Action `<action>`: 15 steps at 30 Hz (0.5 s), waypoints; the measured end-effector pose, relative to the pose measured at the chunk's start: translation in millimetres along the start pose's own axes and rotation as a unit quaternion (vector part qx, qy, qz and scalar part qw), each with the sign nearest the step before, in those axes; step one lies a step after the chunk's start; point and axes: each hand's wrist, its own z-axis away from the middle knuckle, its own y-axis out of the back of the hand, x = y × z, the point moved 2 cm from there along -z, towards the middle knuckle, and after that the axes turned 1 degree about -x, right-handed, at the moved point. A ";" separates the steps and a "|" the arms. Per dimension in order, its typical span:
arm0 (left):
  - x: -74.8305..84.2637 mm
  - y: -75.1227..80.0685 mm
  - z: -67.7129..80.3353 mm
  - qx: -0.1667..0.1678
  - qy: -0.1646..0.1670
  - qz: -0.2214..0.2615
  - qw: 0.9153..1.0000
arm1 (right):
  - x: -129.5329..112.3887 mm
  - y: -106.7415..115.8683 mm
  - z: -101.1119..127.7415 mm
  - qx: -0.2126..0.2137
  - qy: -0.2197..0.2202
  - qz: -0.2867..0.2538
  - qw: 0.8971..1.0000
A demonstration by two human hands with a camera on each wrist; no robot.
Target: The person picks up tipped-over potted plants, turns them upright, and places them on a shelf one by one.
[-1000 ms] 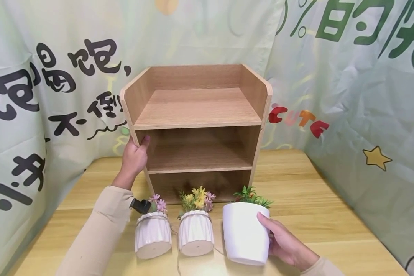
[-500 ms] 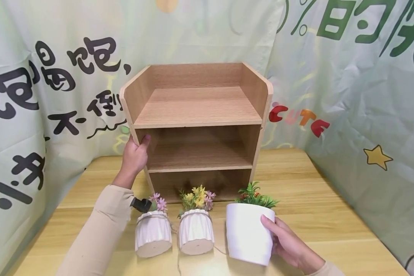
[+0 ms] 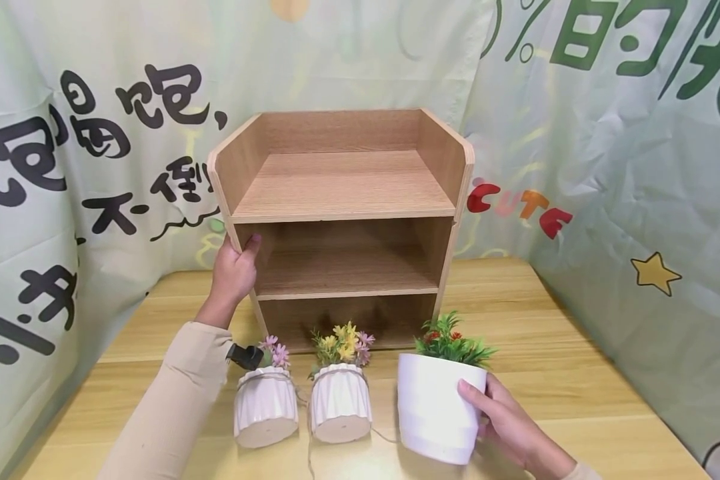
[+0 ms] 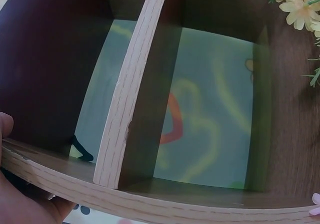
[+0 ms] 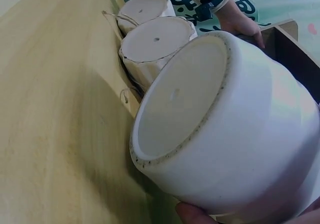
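A wooden desk shelf with a raised rim stands at the middle of the table. My left hand grips its left side panel, thumb inside the middle compartment. My right hand holds a white flowerpot by its right side, thumb on the front. Green leaves with small red flowers rise from this pot, which leans to the right. In the right wrist view the pot's round base faces the camera, and fingertips show at its lower side.
Left of the held pot, two smaller ribbed white pots with twine, one with pink flowers and one with yellow and pink, lie tipped back, bases showing. Printed cloth hangs behind the wooden table.
My right hand has moved the white flowerpot slightly right and tilted it further right, so more of its leaves and red flowers show. My left hand keeps its grip on the shelf.
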 end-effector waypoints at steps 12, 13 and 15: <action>-0.2 -0.1 -0.5 0.001 0.003 -0.002 1.000 | -24.9 -12.0 11.4 0.052 0.027 0.036 0.998; -0.1 -0.1 -0.4 0.001 0.003 -0.001 1.000 | -25.5 -12.2 11.7 0.057 0.030 0.038 0.997; 0.2 -0.2 -0.2 0.001 0.002 -0.001 1.000 | -26.8 -12.6 12.5 0.066 0.037 0.042 0.996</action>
